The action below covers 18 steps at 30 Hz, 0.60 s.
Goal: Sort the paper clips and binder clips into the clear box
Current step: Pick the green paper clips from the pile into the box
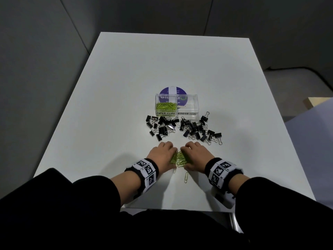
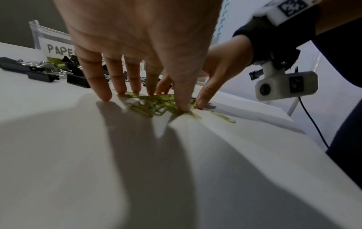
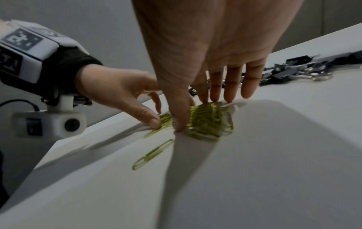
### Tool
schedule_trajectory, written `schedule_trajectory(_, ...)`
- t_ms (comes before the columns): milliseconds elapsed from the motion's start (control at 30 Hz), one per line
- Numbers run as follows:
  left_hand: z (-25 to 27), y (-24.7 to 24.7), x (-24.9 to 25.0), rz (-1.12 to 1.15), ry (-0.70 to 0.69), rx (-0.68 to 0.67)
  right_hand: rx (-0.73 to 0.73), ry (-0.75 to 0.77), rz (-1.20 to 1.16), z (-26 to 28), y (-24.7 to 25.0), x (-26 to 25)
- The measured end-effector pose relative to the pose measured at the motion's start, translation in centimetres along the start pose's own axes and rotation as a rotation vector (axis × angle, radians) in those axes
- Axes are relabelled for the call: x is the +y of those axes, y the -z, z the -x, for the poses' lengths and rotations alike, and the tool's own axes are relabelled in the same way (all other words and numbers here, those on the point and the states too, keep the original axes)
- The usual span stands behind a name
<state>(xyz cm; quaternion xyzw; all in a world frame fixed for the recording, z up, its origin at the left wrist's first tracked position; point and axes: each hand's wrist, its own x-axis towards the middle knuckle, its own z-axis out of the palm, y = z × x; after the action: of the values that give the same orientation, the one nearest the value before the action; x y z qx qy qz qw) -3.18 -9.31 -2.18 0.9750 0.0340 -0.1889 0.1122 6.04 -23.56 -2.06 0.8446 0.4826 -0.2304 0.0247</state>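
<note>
- Both my hands are down on the white surface [image 1: 108, 87], one on each side of a small heap of green paper clips [image 1: 180, 157].
- My left hand [image 1: 162, 156] has its fingers fairly straight and spread, tips down on the surface at the left edge of the heap; the thumb presses right into the clips.
- My right hand [image 1: 196, 156] mirrors it, fingers [image 3: 215, 86] straight and fanned, tips touching the far edge of the heap, thumb planted at the near edge. Neither hand has anything lifted.
- One stray paper clip [image 1: 186, 177] lies flat just toward me from the heap, apart from it.
- Beyond my hands, black binder clips [image 1: 183, 128] lie scattered in two loose clusters.
- Behind those sits the clear box [image 1: 176, 105], two compartments. The left one, labelled PAPER CLIPS, has green clips in it; the right one, labelled BINDER CLIPS, shows no clips in the head view.
- A purple round disc [image 1: 164, 92] shows behind the box.
</note>
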Motion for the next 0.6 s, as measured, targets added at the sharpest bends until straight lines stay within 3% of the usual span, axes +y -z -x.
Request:
schedule_trajectory(167,0.5,-0.1,-0.7,0.003,0.009,-0.006,-0.041,-0.025,-0.033,0.9,-0.2,0.5)
schedule_trajectory(600,-0.6,-0.5,0.7,-0.004,0.068,0.010,0.036,-0.079,-0.161,-0.4,-0.2,-0.6)
